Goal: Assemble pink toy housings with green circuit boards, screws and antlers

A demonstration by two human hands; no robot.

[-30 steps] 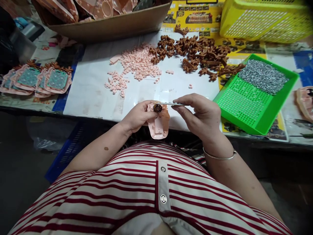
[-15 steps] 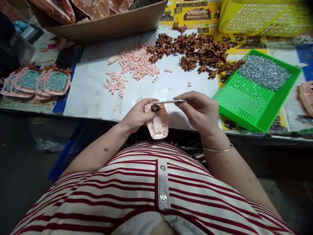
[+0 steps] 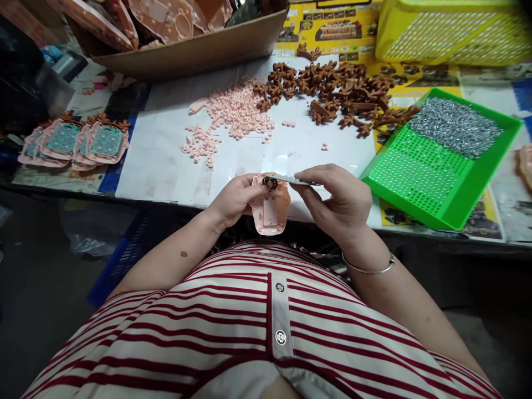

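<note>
My left hand is closed around a pink plastic shell, held upright at the table's near edge. A small dark round part sits at the shell's top. My right hand pinches thin metal tweezers, whose tip touches that dark part. Both hands hover just in front of the white sheet that covers the table.
Small pink rings and brown antler pieces are heaped on the sheet. A green tray with metal screws lies at the right, a yellow basket behind it. A cardboard box stands at the back. Finished pink units lie at the left.
Both hands stay together on the shell. The tweezers' tip has shifted slightly at the dark part, and the view has moved a little.
</note>
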